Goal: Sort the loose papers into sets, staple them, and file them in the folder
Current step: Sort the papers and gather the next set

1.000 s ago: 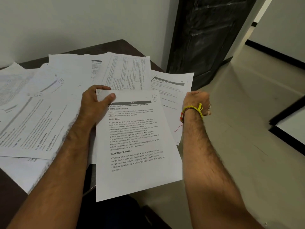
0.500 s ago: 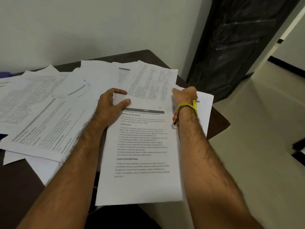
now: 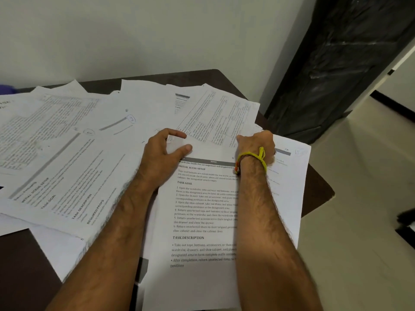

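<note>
A dark brown table (image 3: 318, 187) stands in a corner against a pale wall (image 3: 157, 30), a black door (image 3: 343, 63) to the right over light floor tiles (image 3: 359, 221). Loose papers (image 3: 67, 153) cover the tabletop. The "Wardrobe Outfit" sheet (image 3: 202, 209) lies between both forearms — the left hand (image 3: 164, 151) pinches its top left corner, and the right hand (image 3: 258, 142), yellow thread (image 3: 258, 157) at the wrist, grips the top right corner.

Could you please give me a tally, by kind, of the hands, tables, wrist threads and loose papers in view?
Hands: 2 (left hand, right hand)
Table: 1
Yellow wrist thread: 1
Papers: they overlap too much to count
Total counted: 4
</note>
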